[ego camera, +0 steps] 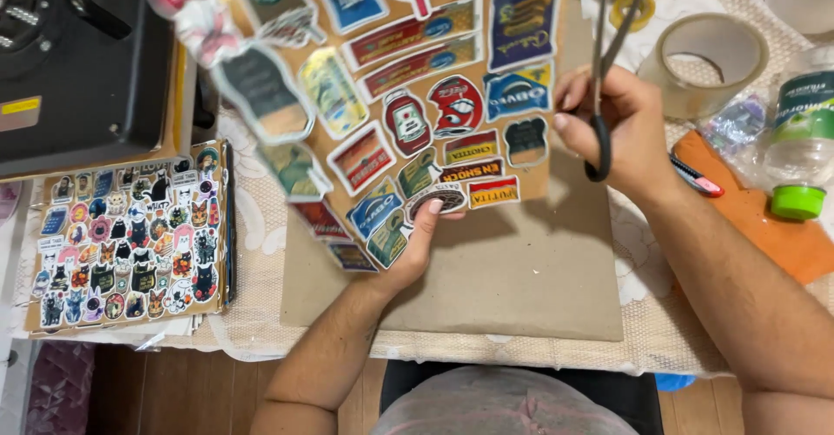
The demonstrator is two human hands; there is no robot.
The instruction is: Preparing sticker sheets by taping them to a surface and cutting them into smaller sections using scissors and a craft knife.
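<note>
My left hand (417, 244) grips the lower edge of a brown sticker sheet (391, 87) covered with several colourful labels, holding it up over the table. The sheet's left side is cut into loose sticker shapes and looks blurred. My right hand (621, 126) holds black-handled scissors (608, 61) with the blades pointing away from me and slightly apart, right beside the sheet's right edge. Under both hands lies a plain cardboard board (521, 278).
Another sticker sheet (130, 235) with cat pictures lies at left, below a black machine (78, 61). At right are a tape roll (712, 61), a clear bottle with a green cap (799, 139), an orange cloth (773, 226) and a red-tipped cutter (695, 174). A lace tablecloth (252, 226) covers the table.
</note>
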